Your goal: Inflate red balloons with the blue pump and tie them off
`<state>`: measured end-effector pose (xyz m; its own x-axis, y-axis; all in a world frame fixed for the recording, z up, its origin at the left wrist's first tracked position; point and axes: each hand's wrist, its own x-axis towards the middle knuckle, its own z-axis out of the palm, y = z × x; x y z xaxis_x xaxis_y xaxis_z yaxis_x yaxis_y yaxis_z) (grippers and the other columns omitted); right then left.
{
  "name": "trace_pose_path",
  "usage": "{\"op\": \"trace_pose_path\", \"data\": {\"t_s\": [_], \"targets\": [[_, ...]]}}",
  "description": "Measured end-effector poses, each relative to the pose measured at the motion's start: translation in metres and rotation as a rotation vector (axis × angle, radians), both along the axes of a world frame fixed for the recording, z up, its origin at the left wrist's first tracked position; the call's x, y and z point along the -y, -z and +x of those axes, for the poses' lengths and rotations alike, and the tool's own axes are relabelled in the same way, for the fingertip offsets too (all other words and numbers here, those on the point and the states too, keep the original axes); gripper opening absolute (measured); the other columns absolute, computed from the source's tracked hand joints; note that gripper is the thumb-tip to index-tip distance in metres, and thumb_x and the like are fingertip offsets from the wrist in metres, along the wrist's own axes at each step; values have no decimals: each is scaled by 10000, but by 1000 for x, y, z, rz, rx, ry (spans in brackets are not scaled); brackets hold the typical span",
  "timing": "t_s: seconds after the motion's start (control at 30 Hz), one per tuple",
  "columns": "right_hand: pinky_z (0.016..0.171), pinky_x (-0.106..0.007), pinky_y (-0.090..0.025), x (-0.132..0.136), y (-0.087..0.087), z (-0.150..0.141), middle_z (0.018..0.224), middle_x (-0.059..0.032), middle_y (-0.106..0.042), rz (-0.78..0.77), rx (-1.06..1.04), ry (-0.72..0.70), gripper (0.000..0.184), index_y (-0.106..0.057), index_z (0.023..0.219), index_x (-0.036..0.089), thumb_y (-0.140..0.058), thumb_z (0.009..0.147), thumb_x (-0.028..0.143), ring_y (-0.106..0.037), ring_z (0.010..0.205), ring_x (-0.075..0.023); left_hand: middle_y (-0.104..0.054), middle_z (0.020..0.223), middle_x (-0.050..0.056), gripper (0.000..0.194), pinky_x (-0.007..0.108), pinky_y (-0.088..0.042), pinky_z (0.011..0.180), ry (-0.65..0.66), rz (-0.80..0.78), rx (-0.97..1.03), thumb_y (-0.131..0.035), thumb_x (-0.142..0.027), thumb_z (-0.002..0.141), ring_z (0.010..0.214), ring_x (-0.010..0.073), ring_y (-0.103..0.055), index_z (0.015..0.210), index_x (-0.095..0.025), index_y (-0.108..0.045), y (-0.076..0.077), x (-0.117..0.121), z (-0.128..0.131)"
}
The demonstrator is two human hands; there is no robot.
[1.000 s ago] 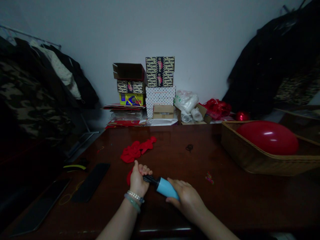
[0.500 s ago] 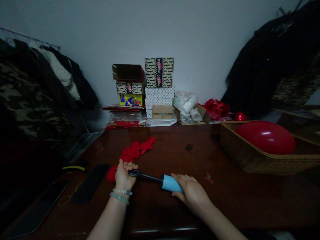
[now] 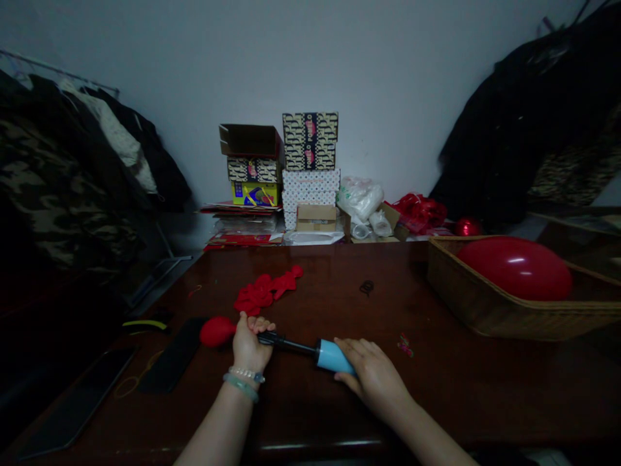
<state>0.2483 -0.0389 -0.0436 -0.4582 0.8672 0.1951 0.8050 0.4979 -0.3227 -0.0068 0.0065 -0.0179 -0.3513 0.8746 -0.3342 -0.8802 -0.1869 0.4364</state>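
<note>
A balloon pump [image 3: 334,356] with a light blue body and a black rod lies across both hands, low over the front of the table. My right hand [image 3: 371,372] is closed around the blue body. My left hand [image 3: 253,343], with two bracelets at its wrist, grips the pump's black end. A small, partly filled red balloon [image 3: 216,331] sticks out to the left of that fist; its neck is hidden in the fingers. Just beyond the left hand lies a pile of flat red balloons [image 3: 262,291].
A wicker basket [image 3: 478,317] with a large red balloon [image 3: 517,266] stands at the right. Dark flat slabs [image 3: 172,359] and a yellow band [image 3: 127,387] lie left. A black coil [image 3: 367,287] and a colourful bit [image 3: 404,345] are on the table [image 3: 339,414]. Boxes [image 3: 310,188] stand behind.
The balloon at my left fist shows more and looks bigger and rounder. My left hand has shifted slightly right, toward the blue body; my right hand has barely moved.
</note>
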Motion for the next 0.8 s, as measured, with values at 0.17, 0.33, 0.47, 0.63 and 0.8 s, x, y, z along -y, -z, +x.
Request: {"op": "trace_pose_path", "data": {"t_s": [0.17,0.33,0.47,0.63,0.8], "targets": [[973,-462,-443,1,5,-3,1280,-118,-620,34,-8,-8,604,-502,1367,191,-708,812,309,-579,1099,-302,-282,428,-68,456,237,-308,446,-7,13,-5,-394,-302,973,357,72,-296,548,-194,-271,2,3,5],[971,-459,-445,5,7,-11,1265,-113,-628,57,-14,-6,614,-498,1370,197,-715,804,297,-587,1079,-293,-281,435,-65,451,239,-310,449,3,7,-19,-402,-300,969,367,75,-291,547,-193,-282,4,6,9],[976,-454,-445,8,6,-16,1265,-116,-629,68,-5,2,620,-506,1364,198,-726,792,288,-588,1084,-293,-273,441,-68,443,240,-311,447,1,-3,-22,-412,-294,965,370,75,-288,553,-195,-283,4,9,14],[974,-456,-448,12,3,-20,1265,-119,-630,70,7,14,610,-508,1364,191,-717,800,290,-589,1084,-298,-276,450,-70,445,242,-309,444,2,-9,-17,-454,-331,951,375,75,-292,560,-196,-287,5,12,20],[978,-462,-444,17,3,-26,1277,-119,-625,44,4,24,595,-501,1371,200,-695,821,313,-587,1098,-306,-274,455,-70,446,245,-312,448,27,-10,-29,-453,-332,952,378,77,-297,559,-197,-294,5,16,28]]}}
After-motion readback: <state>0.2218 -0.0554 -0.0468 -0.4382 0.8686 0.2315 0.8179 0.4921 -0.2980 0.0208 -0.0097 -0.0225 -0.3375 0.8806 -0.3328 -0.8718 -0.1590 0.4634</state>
